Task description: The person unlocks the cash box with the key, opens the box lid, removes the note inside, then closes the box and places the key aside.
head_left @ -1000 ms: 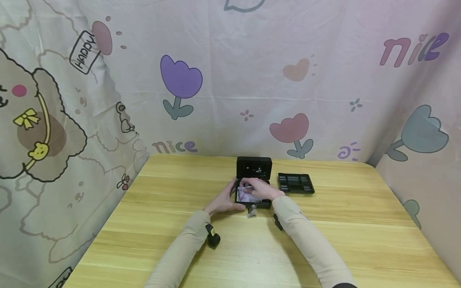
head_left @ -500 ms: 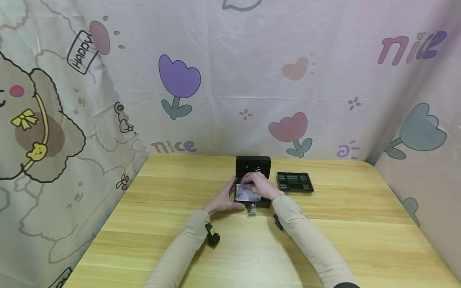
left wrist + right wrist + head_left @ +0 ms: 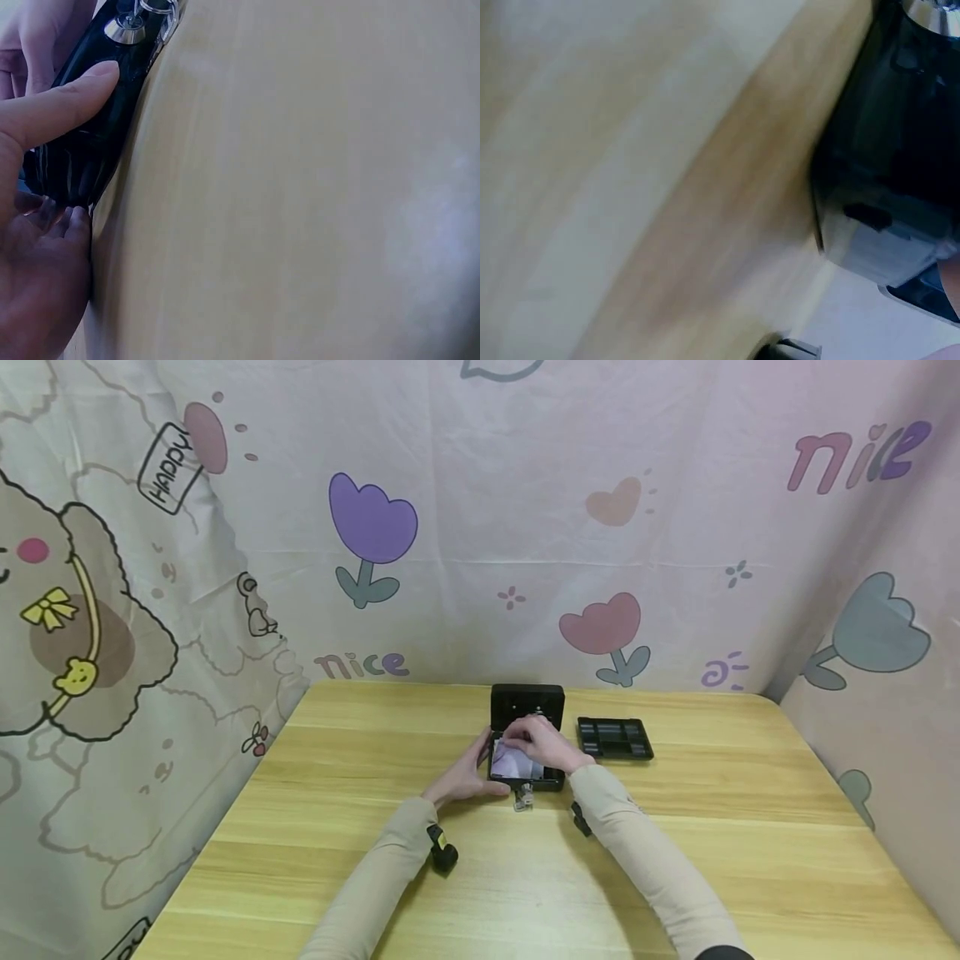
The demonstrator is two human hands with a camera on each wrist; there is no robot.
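Observation:
A small black cash box stands on the table with its lid raised at the back. My left hand grips its left front corner. In the left wrist view, the thumb lies across the front face and the fingers bend round the side. My right hand reaches over the box, its fingertips pinching the far left edge of a pale lavender paper inside. What lies under the paper is hidden. Keys hang from the front lock.
A black compartment tray lies right of the box. The wooden table runs up to a patterned cloth backdrop behind and at both sides.
The right hand has lifted slightly and moved toward the lid, baring more of the lavender paper. My left hand stays on the box corner.

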